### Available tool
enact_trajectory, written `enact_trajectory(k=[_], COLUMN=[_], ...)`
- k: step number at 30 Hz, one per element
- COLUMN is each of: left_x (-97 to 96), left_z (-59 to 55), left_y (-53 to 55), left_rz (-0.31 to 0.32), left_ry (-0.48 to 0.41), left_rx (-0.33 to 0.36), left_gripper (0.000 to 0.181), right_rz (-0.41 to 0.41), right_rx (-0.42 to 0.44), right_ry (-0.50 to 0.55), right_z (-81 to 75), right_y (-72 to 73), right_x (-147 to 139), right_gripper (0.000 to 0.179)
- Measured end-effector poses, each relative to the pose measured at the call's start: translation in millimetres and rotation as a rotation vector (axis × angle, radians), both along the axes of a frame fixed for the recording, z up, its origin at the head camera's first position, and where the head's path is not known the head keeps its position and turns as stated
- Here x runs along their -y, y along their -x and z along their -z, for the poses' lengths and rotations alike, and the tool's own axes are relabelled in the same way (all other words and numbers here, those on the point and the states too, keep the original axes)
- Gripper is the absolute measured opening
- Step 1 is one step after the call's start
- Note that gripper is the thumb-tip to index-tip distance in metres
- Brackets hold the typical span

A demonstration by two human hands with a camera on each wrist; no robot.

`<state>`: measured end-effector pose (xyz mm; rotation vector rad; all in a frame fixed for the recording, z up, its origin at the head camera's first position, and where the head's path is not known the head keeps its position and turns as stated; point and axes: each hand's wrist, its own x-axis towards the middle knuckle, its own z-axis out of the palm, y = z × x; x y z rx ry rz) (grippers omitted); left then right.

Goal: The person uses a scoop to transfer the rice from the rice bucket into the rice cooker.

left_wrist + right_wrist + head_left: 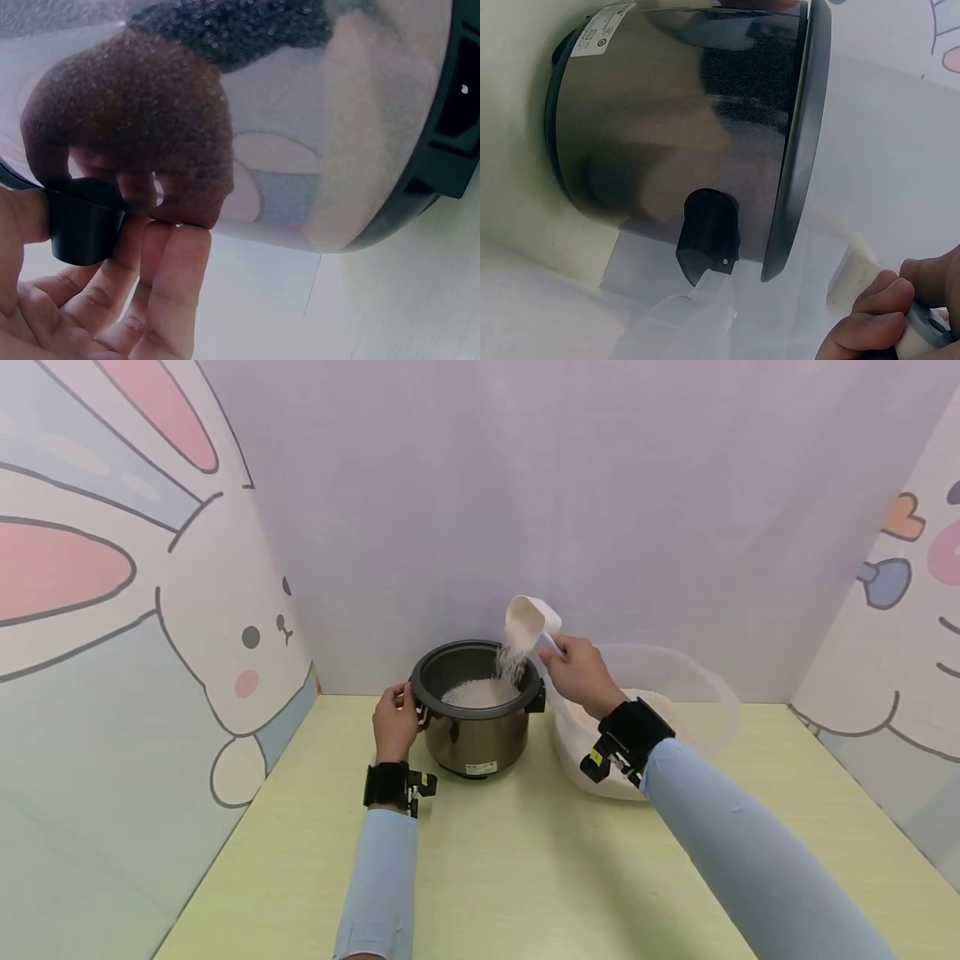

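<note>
A rice cooker [477,739] with a shiny metallic body stands lidless, a layer of white rice [480,694] inside its dark pot. My left hand [395,724] holds it at the left side; in the left wrist view, thumb and fingers lie about the black side handle [86,229]. Over the right part of the pot, my right hand [583,677] grips the handle of a white measuring scoop [546,614]. The scoop is tipped toward the pot, and a stream of rice grains [512,664] falls from its mouth. In the right wrist view the scoop [849,281] is partly hidden by fingers.
Right of the cooker stands a large translucent plastic tub [723,714] with rice in it, partly under my right forearm. The pale yellow-green table [480,877] meets a lilac back wall [420,510] and side panels with cartoon drawings.
</note>
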<state>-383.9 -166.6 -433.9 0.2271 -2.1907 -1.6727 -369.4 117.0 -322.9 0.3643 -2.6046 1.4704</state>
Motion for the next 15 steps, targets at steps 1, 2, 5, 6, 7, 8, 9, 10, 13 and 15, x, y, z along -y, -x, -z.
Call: enact_trajectory(k=[1, 2, 5, 6, 7, 8, 9, 10, 13, 15], left_x=[0.1, 0.1, 0.2, 0.2, 0.2, 0.2, 0.2, 0.3, 0.7, 1.1], left_z=[-0.1, -0.3, -0.6, -0.5, -0.5, -0.5, -0.1, 0.2, 1.0, 1.4], left_y=[0.0, -0.1, 0.6, 0.9, 1.2, 1.7, 2.0, 2.3, 2.1, 1.8], left_rz=[0.0, 0.0, -0.001, 0.0, 0.0, 0.001, 0.002, 0.003, 0.004, 0.004], left_ry=[0.002, 0.002, 0.001, -0.001, -0.003, -0.005, -0.007, -0.008, -0.008, -0.006], left_rx=[-0.002, -0.004, -0.003, 0.0, 0.002, 0.004, 0.007, 0.011, 0.014, 0.014], left_gripper=[0.04, 0.04, 0.04, 0.041, 0.041, 0.041, 0.041, 0.041, 0.041, 0.041], right_rz=[0.0, 0.002, 0.001, 0.0, -0.001, -0.001, -0.004, -0.004, -0.005, -0.006], right_rx=[-0.004, -0.014, -0.043, -0.058, -0.079, -0.101, -0.125, -0.146, -0.206, -0.227], right_ry=[-0.008, -0.018, -0.047, -0.058, -0.076, -0.096, -0.118, -0.14, -0.2, -0.221], right_z=[-0.4, -0.7, -1.2, -1.3, -1.0, -0.6, 0.0, 0.5, 2.3, 3.0], right_y=[-0.5, -1.0, -2.3, -2.7, -2.9, -2.9, -2.8, -3.0, -3.2, -3.6], right_x=[0.3, 0.5, 1.0, 0.9, 0.7, 0.5, 0.4, 0.3, 0.6, 1.7], right_gripper=[0.026, 0.027, 0.031, 0.033, 0.034, 0.034, 0.033, 0.033, 0.029, 0.027])
